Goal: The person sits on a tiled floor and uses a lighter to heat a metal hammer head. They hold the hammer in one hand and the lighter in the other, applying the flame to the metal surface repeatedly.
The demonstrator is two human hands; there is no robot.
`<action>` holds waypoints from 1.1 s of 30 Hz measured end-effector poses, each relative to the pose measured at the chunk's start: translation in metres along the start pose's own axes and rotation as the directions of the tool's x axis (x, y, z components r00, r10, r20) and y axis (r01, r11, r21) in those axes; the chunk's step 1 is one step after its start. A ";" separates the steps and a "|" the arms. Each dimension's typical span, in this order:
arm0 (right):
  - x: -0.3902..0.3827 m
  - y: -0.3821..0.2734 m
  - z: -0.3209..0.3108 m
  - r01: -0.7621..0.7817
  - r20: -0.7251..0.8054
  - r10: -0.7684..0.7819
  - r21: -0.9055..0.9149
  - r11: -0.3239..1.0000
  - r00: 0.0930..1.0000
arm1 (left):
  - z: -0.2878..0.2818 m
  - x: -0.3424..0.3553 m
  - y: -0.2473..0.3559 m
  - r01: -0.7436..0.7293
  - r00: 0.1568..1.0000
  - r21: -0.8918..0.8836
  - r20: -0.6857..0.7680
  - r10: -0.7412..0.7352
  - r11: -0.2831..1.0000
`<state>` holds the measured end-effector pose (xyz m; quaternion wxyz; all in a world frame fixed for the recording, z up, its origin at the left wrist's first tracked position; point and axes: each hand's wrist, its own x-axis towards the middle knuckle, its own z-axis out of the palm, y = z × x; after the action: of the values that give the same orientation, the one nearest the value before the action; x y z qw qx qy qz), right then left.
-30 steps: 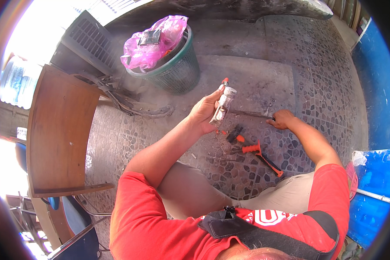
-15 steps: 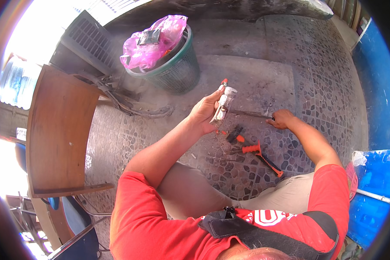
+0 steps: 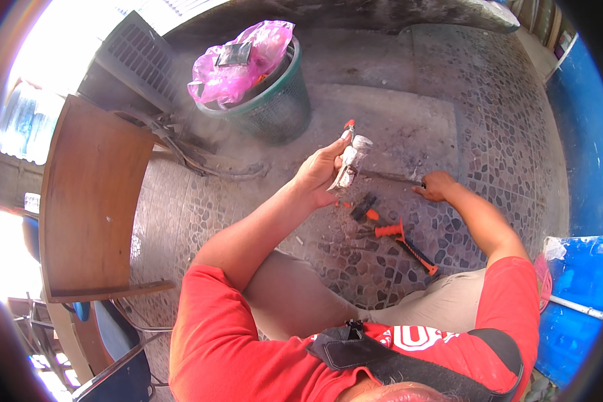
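My left hand (image 3: 320,173) is closed around a short, whitish, crusted cylindrical piece (image 3: 350,164) with a rough surface; its exact kind is unclear. A small red tip (image 3: 350,124) sticks up by my thumb. My right hand (image 3: 437,185) is closed on the near end of a thin, dark, rod-like tool (image 3: 390,177), whose far end reaches close to the crusted piece. I cannot tell whether they touch. Below them on the floor lie a hammer (image 3: 363,206) with a black head and orange-black handle, and a chisel with a red hand guard (image 3: 388,231), crossing each other.
A green basket (image 3: 275,110) with a pink plastic bag (image 3: 248,57) stands on the far left. Nearer left are a brown wooden panel (image 3: 94,208) and a metal-legged chair (image 3: 117,335). A blue container (image 3: 576,308) stands at right. Debris lies on the pebble-patterned floor (image 3: 315,261).
My left hand and the crusted piece have shifted very slightly to the right, and the piece has tilted a little. My right hand stays almost where it was.
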<state>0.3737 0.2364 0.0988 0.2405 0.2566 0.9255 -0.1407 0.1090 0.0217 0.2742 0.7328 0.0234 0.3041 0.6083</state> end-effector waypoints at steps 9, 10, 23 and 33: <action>0.000 0.002 0.005 0.007 -0.012 -0.007 -0.021 1.000 1.000 | 0.015 -0.009 0.000 -0.013 1.000 0.062 -0.015 0.014 0.998; -0.001 0.001 0.006 -0.003 -0.010 0.003 -0.009 1.000 1.000 | 0.015 -0.010 -0.001 -0.014 1.000 0.070 -0.002 0.014 0.997; -0.005 0.001 -0.004 0.010 -0.029 -0.010 -0.004 1.000 1.000 | 0.020 -0.014 -0.002 -0.016 0.998 0.047 0.062 0.013 0.999; -0.013 -0.042 -0.079 0.325 -0.483 -0.069 0.472 0.819 0.873 | 0.006 0.003 -0.008 -0.133 0.932 0.136 -0.319 0.171 0.982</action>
<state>0.3315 0.2267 0.1777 -0.0758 0.2389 0.8997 -0.3574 0.1189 0.0241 0.2748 0.6200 -0.0139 0.4531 0.6404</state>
